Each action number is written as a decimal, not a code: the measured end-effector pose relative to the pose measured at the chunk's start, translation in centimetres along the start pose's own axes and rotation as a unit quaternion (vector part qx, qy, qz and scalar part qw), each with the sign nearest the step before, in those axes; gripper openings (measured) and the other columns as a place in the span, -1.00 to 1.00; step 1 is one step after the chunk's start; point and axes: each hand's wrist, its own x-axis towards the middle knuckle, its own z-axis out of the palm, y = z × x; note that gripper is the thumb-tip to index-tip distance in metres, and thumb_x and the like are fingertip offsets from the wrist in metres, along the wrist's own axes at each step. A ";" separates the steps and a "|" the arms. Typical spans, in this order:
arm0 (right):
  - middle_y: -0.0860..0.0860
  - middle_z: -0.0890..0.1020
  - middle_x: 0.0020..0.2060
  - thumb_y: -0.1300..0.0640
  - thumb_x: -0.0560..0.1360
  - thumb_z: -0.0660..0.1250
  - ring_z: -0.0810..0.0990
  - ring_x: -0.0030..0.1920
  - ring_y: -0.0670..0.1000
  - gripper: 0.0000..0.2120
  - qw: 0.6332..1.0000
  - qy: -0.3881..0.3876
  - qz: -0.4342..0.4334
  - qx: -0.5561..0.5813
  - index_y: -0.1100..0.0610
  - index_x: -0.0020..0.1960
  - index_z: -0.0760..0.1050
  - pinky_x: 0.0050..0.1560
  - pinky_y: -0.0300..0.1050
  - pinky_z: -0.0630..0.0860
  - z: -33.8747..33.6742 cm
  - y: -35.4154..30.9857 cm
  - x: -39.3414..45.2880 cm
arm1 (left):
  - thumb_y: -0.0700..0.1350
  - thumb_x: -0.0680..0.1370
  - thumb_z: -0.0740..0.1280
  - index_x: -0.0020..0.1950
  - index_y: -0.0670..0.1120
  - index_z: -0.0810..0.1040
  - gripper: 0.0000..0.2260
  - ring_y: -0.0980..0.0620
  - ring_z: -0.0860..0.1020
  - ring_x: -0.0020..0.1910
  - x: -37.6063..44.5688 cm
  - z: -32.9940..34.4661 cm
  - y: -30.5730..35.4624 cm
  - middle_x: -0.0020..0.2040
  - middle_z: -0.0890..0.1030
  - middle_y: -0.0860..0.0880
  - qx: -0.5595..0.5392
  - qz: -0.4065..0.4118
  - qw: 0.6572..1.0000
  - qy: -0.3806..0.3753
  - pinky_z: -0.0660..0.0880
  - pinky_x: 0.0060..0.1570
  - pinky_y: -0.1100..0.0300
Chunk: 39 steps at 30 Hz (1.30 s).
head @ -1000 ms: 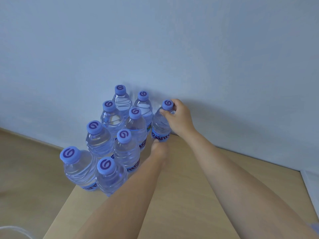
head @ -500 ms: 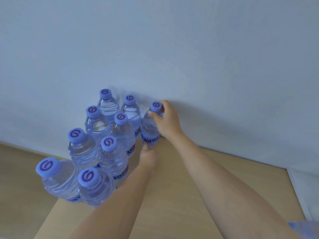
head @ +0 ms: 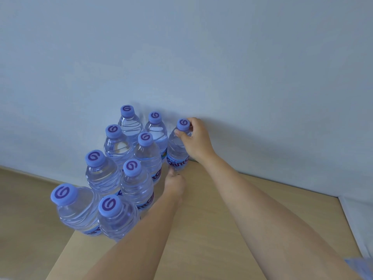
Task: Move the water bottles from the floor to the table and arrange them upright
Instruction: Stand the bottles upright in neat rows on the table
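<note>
At the far edge of the table [head: 232, 229], right against the wall [head: 201, 57], the right hand [head: 196, 141] comes in from the right and has its thumb and fingers curled round the neck of the bottle [head: 177, 150], just under the cap [head: 183, 124]. That bottle stands upright at the right end of the far row, just beside the other bottles [head: 121, 174], which are packed together upright on the left part of the table. The left hand [head: 174, 181] reaches in low at the bottle's base with its fingertips on it; can't really tell how curled those fingers are, the back of the hand hides them. Both forearms stretch out from the near edge. Compared to half a second ago pretty much nothing differs: same grip up top, same hand at the bottom, bottle in the same spot.
</note>
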 end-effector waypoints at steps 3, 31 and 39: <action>0.04 0.48 -0.02 0.16 0.46 0.38 0.41 -0.12 -0.09 -0.78 1.000 0.004 -0.001 -0.002 0.19 0.05 0.45 -0.22 -0.56 0.30 0.0 0.0 0.1 | -0.37 0.54 0.02 0.53 0.02 0.04 -0.41 0.17 0.36 -0.30 0.1 0.0 0.0 0.16 0.48 0.02 0.001 -0.002 1.000 -0.001 0.34 -0.32 0.34; -0.09 0.56 -0.23 0.14 0.49 0.29 0.49 -0.25 -0.20 -0.95 0.978 0.165 0.091 -0.089 0.09 -0.11 0.53 -0.28 -0.47 0.36 -16.0 -0.4 -21.2 | -0.21 0.51 0.26 0.42 -0.15 0.28 -0.52 -0.05 0.43 0.28 -11.6 6.0 -6.0 0.34 0.42 -0.09 0.433 0.178 0.863 -0.189 0.34 0.21 0.21; -0.01 0.46 0.00 0.23 0.47 0.29 0.48 0.09 0.05 -0.83 0.900 0.397 0.119 -0.136 0.19 0.05 0.53 0.10 -0.20 0.35 -25.5 1.4 -28.5 | -0.15 0.49 0.31 0.44 -0.11 0.27 -0.47 -0.02 0.43 0.29 -18.2 14.6 -10.3 0.35 0.43 -0.03 0.461 0.218 0.808 -0.294 0.33 0.21 0.23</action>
